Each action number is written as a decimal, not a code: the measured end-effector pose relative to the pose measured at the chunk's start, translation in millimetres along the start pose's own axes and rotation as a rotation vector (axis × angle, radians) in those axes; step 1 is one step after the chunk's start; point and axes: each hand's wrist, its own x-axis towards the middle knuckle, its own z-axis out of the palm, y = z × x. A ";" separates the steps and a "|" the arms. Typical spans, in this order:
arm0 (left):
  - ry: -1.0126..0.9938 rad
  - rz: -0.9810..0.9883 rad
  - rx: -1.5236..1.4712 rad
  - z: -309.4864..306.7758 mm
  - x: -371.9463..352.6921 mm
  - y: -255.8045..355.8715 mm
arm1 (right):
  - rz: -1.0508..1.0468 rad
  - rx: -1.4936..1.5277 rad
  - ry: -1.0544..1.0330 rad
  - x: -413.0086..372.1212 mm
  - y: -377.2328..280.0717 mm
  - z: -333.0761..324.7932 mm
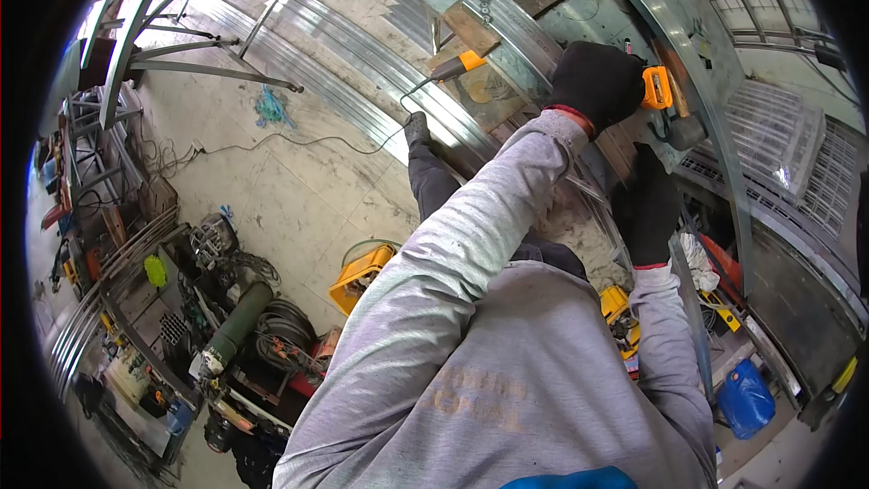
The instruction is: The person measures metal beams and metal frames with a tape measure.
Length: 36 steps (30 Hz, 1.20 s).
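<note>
My left hand point(597, 86), in a black glove with a red cuff edge, is closed over the work table. Its fingers curl away from me, so what they hold is hidden. Touching or just beside its knuckles is an orange object with a dark opening point(658, 88). Lower and to the right, my right hand point(646, 208), also black-gloved, lies by a brownish flat strip point(616, 150). Its fingers merge into dark glove, and their grip does not show. A hammer point(685, 132) with a wooden handle rests near the orange object.
A corded orange-and-grey tool point(459, 67) lies left of my hands, its cord trailing across the floor. Long metal profiles point(339, 59) lie behind it. A curved metal bar point(674, 32) borders the table's right. Yellow case point(360, 279) and green cylinder point(237, 326) stand at lower left.
</note>
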 end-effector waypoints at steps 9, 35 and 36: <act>-0.006 0.007 -0.012 -4.6 -0.5 0.9 | -0.016 0.018 0.017 -0.3 -2.0 -1.4; -0.038 0.003 -0.013 -5.5 0.2 0.2 | -0.027 -0.009 0.038 -0.8 -1.1 0.6; -0.038 -0.001 -0.016 -5.4 0.1 0.3 | -0.004 -0.008 0.022 -0.3 -2.1 0.0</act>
